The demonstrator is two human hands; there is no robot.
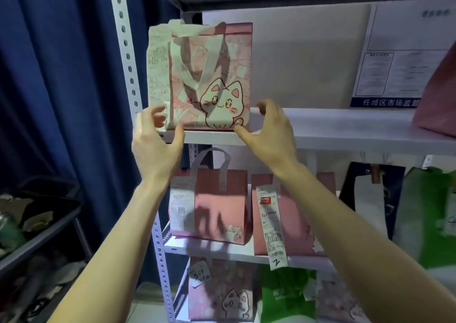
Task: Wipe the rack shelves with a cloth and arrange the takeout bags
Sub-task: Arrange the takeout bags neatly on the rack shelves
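Note:
A pink takeout bag (212, 76) with a cartoon cat, white handles and a long receipt stands upright at the left end of the upper white rack shelf (345, 127). My left hand (153, 140) is at its lower left corner, fingers spread by the receipt and thumb at the bag's bottom edge. My right hand (271, 130) is at its lower right corner, thumb touching the corner and fingers curled apart beside it. Neither hand closes around the bag. No cloth is visible.
Two pink bags (219, 204) (291, 214) stand on the middle shelf, one with a hanging receipt (270, 226). Below are a cat bag (222, 290) and a green bag (286, 295). Another pink bag (439, 95) sits far right. A blue curtain (61, 76) and a dark cart (37, 219) are at left.

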